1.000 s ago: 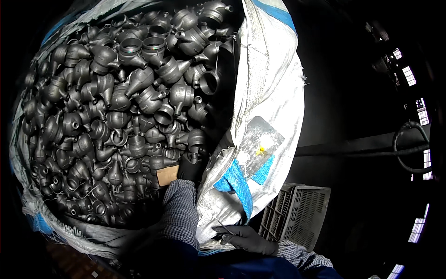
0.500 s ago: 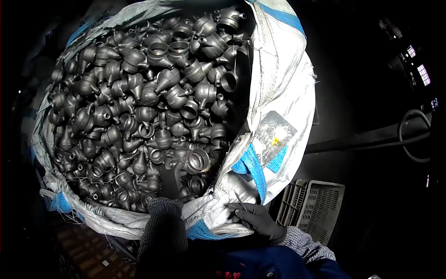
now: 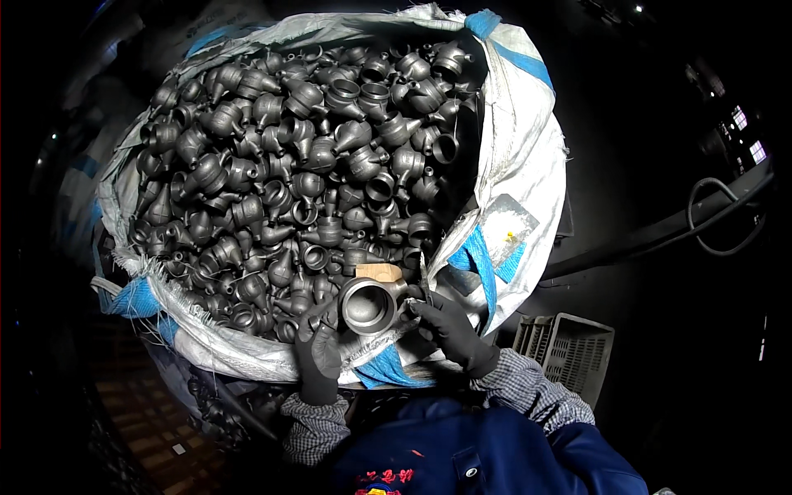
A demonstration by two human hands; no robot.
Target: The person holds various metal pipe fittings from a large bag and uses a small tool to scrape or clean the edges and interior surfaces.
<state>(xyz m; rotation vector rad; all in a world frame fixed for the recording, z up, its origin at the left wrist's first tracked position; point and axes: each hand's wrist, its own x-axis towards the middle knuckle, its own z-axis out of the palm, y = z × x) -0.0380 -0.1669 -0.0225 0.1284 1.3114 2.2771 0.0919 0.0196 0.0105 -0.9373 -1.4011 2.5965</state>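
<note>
A dark grey metal casting, a round cup with a wide open mouth and a narrower neck, is held over the near rim of a large white woven bag. My gloved left hand grips its left side. On the other side, my gloved right hand is closed around a thin, pointed tool, whose exact kind I cannot make out. The right fingertips are close to the casting's neck; whether they touch it is unclear. Just behind the casting lies a flat tan piece, perhaps wood or cardboard.
Many similar castings fill the bag. Blue straps hang over its rim. A grey plastic crate stands at the lower right, and a dark bar with a looped hose extends across the right side.
My left hand has come back from the pile to the near rim with a casting. My right hand has risen toward it, still holding the thin tool. The view has shifted.
</note>
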